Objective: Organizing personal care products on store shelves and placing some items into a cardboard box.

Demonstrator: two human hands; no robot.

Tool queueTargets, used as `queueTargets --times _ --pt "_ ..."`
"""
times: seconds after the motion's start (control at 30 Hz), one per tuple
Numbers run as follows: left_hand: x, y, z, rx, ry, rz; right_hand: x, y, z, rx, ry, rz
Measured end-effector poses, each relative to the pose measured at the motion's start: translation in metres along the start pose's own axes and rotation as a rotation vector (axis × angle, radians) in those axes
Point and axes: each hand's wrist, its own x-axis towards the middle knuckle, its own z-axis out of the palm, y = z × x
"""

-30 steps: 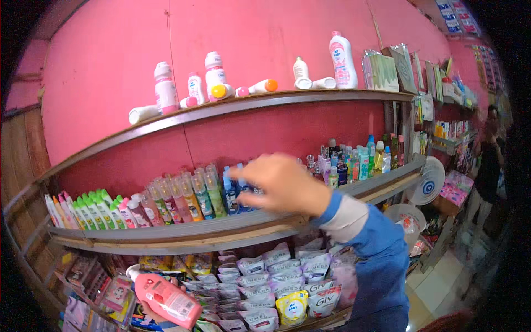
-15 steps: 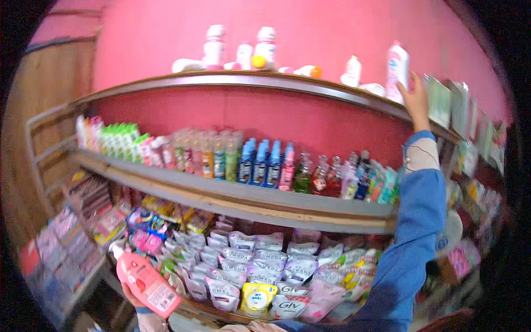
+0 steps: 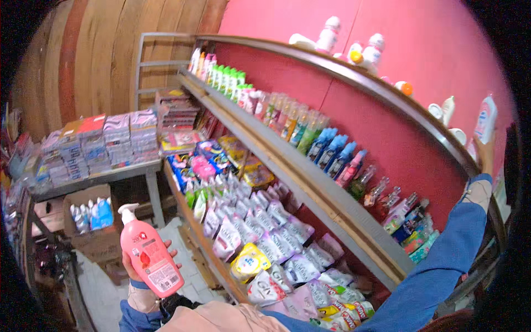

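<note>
A pink pump bottle (image 3: 149,254) with a white pump top is in my left hand (image 3: 133,265), whose fingers wrap round its back and sides. It is tilted slightly, label toward me, low on the left in front of the shelves. My right arm stretches far up to the right. On the top shelf (image 3: 412,97), my right hand (image 3: 484,155) is closed round the lower part of a white-and-pink bottle (image 3: 486,119), which stands nearly upright. Beside it on that shelf are a slim cream bottle (image 3: 448,109) and several bottles lying down.
Below, the middle shelf (image 3: 332,213) carries rows of spray bottles (image 3: 326,146). Pouches (image 3: 276,243) fill the lowest level. At left, stacked packages (image 3: 119,138) cover a table, with an open cardboard box (image 3: 91,238) beneath. A metal rack frame (image 3: 141,66) borders the shelves.
My view has swung to the left, bringing the wooden wall, table and box into sight. The pink pump bottle stays in my left hand; my right hand remains at the white-and-pink bottle.
</note>
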Motion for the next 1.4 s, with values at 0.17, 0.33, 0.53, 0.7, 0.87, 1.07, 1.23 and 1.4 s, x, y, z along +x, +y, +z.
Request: queueTargets --times 0.17,0.33,0.53,0.7,0.87,1.07,1.23,1.4 --pt "-0.029 0.02 -0.002 0.116 0.055 0.136 -0.052 -0.087 0.094 0.002 -0.023 -0.204" --pt "-0.046 0.049 -0.038 0.011 0.093 0.082 -0.17 -0.207 0.214 0.355 -0.243 -0.193" --pt "-0.085 0.133 -0.081 0.105 0.12 0.124 -0.332 -0.373 0.278 0.726 -0.408 -0.145" --pt "-0.118 0.216 -0.115 0.246 0.192 0.056 -0.449 -0.513 0.251 0.919 -0.517 -0.122" --pt "-0.141 0.294 -0.137 0.402 0.438 0.221 -0.547 -0.657 0.182 1.046 -0.629 -0.058" --pt "-0.139 0.378 -0.17 0.474 0.624 0.463 -0.656 -0.916 0.128 1.695 -1.247 0.762" --pt "-0.121 0.42 -0.189 0.437 0.788 0.661 -0.709 -1.007 0.14 1.685 -1.541 0.869" --pt "-0.091 0.449 -0.225 0.4 0.891 0.608 -0.749 -1.089 0.143 1.743 -1.812 0.917"
